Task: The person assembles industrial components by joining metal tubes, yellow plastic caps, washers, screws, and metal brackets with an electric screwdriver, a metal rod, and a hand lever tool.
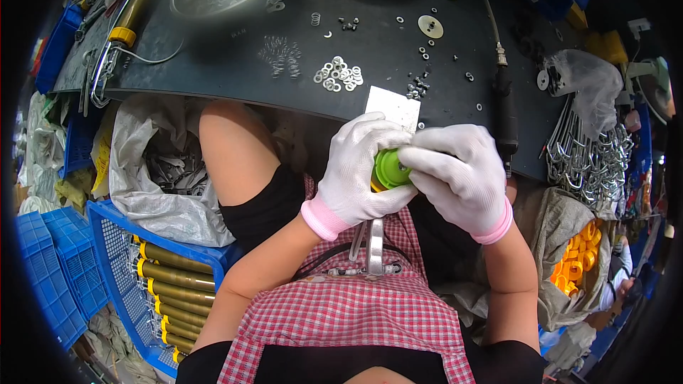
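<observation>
Two gloved hands hold a green round part over a lap.

The left hand (353, 171) and right hand (462, 178) wrap around the green part (390, 168). A pile of shiny rings (339, 74) lies on the black table (213, 64). A blue crate (114, 256) of gold tubes (174, 284) sits on the left.

From my remote seat I see both hands in thin white knit gloves, the left hand (353, 171) and the right hand (459, 174), each glove ending in a pink ribbed cuff at the wrist. The forearms are bare above the cuffs. A red-and-white checked apron (356, 313) covers the lap (its weave is a small gingham), with black shorts (267, 206) showing beside it and a dark top edge at the bottom of the view.
</observation>
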Available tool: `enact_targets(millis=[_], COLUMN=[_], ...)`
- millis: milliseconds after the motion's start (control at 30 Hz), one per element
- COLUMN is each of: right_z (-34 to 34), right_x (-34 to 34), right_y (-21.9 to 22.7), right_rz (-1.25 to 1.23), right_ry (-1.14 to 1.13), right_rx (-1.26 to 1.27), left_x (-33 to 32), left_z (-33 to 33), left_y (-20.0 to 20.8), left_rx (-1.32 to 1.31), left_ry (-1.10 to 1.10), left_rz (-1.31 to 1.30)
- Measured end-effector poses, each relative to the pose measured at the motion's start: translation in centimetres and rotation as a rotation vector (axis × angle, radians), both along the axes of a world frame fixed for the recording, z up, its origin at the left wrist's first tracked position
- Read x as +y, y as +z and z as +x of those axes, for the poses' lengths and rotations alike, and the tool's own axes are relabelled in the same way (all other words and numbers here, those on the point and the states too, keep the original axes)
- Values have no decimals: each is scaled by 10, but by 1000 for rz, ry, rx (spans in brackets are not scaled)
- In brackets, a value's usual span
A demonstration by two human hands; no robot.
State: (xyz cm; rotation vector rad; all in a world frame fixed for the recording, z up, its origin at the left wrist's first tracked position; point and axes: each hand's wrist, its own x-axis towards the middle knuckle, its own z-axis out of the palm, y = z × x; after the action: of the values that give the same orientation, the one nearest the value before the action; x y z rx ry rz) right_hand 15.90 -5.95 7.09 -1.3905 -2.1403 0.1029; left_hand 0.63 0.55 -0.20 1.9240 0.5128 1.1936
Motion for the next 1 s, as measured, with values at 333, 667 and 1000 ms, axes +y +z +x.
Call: enact_targets(millis=[333, 667, 1000], right_z=[9, -9, -6], right_x=[5, -3, -5], right_y=[-7, 5, 0], right_rz=[-215, 47, -219], right_ry=[189, -118, 13], right_rx=[302, 367, 115], left_x=[3, 1, -1], left_z=[-5, -6, -12], left_y=[-10, -15, -15], left_rx=[61, 40, 89], left_ry=[21, 2, 6], left_rz=[136, 128, 157])
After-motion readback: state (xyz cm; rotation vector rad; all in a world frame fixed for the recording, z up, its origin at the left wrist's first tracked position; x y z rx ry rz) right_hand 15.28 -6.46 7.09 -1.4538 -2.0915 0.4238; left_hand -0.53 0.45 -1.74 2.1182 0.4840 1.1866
